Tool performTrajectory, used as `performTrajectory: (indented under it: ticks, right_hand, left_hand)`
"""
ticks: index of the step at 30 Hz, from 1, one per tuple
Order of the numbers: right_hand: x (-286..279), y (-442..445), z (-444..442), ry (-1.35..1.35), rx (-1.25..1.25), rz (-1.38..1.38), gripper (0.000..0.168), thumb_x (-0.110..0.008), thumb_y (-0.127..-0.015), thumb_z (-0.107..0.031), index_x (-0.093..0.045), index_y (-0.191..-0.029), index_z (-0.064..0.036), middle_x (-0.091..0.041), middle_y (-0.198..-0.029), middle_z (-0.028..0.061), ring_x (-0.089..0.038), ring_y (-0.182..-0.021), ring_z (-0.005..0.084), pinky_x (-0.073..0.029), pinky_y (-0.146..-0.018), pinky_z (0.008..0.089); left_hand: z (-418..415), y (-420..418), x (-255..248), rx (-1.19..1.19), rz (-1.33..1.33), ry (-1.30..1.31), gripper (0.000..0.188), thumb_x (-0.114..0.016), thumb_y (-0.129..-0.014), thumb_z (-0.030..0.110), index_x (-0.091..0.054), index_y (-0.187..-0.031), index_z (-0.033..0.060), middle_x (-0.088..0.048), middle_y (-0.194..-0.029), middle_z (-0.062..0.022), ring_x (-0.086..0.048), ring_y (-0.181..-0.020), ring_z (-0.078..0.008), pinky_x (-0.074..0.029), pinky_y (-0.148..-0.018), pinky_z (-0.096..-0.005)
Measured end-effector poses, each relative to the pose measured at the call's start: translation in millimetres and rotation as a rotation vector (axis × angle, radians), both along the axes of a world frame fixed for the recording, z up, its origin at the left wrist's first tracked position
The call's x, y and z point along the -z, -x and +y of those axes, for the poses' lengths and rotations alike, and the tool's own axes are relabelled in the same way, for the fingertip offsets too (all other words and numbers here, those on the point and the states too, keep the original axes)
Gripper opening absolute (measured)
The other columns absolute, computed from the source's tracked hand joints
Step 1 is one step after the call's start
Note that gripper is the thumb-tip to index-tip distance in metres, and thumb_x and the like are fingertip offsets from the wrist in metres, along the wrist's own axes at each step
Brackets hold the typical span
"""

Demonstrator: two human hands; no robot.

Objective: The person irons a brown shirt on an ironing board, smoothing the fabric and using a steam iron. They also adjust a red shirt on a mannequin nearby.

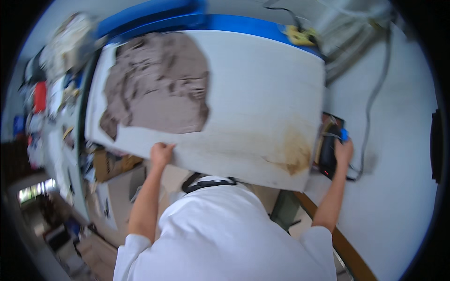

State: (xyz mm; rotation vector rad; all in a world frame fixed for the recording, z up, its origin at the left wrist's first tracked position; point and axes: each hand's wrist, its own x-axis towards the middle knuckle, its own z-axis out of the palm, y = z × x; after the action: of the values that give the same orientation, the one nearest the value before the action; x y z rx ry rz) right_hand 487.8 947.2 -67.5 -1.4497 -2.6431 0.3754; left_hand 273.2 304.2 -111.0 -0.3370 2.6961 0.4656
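Note:
A crumpled brown cloth garment [161,87] lies on the left half of a white padded ironing surface [253,87], which has a brown stain near its right front corner. My left hand [162,154] rests at the front edge of this surface, below the garment; whether it grips the covering is not plain. Off the right end, my right hand [343,152] is closed on the handle of a black iron [327,151] with a blue part on top and a small red light. A grey cable or hose [372,95] runs from behind the iron up to the top right.
A blue padded board [151,17] lies along the far edge. Near the far right corner sits a yellow object [300,36] with a dark cord. An open cardboard box [103,165] stands below at the left. Piled cloths and bags fill the far left.

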Motion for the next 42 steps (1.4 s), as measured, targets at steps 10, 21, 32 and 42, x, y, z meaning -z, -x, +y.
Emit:
performTrajectory:
  ticks: [10,21,32,42]
  right_hand:
    - [-8.8,18.1,-28.6,-0.488,-0.103,0.028,0.041,-0.065,-0.087,-0.025,-0.059,-0.121,-0.002,-0.065,-0.114,0.0201,-0.06,-0.107,0.0389,-0.046,-0.091,0.047]
    - [44.6,132.3,-338.5,0.612,-0.19,0.443,0.032,-0.063,-0.089,-0.012,-0.06,-0.119,-0.001,-0.068,-0.098,0.0114,-0.064,-0.081,0.0172,-0.051,-0.077,0.03]
    - [24.4,208.7,-439.4,0.442,-0.239,0.155,0.045,-0.068,-0.087,-0.036,-0.06,-0.115,-0.002,-0.065,-0.082,0.0091,-0.063,-0.079,0.0243,-0.049,-0.075,0.0377]
    - [40.7,219.9,-453.8,0.288,-0.151,0.019,0.033,-0.069,-0.083,-0.043,-0.067,-0.089,-0.011,-0.067,-0.079,0.007,-0.065,-0.077,0.0292,-0.049,-0.069,0.0413]
  left_hand:
    - [5.0,-1.4,-10.1,-0.028,-0.009,0.002,0.045,-0.078,-0.072,0.047,-0.074,-0.078,0.0025,-0.069,-0.076,-0.0207,-0.068,-0.074,-0.0361,-0.053,-0.069,-0.0449]
    - [-22.8,3.7,-6.0,0.215,0.043,-0.165,0.038,-0.069,-0.082,0.04,-0.072,-0.077,0.0022,-0.067,-0.075,-0.0207,-0.065,-0.071,-0.0382,-0.051,-0.067,-0.0474]
    - [-130.0,66.3,-9.7,0.597,0.626,-0.092,0.045,-0.059,-0.085,0.012,-0.054,-0.125,-0.0063,-0.05,-0.134,-0.0233,-0.045,-0.126,-0.0391,-0.035,-0.107,-0.047]
    - [-156.6,99.2,5.1,0.64,0.512,0.034,0.06,-0.054,-0.093,0.029,-0.039,-0.142,-0.0026,-0.03,-0.152,-0.0225,-0.026,-0.142,-0.0379,-0.021,-0.117,-0.0484]
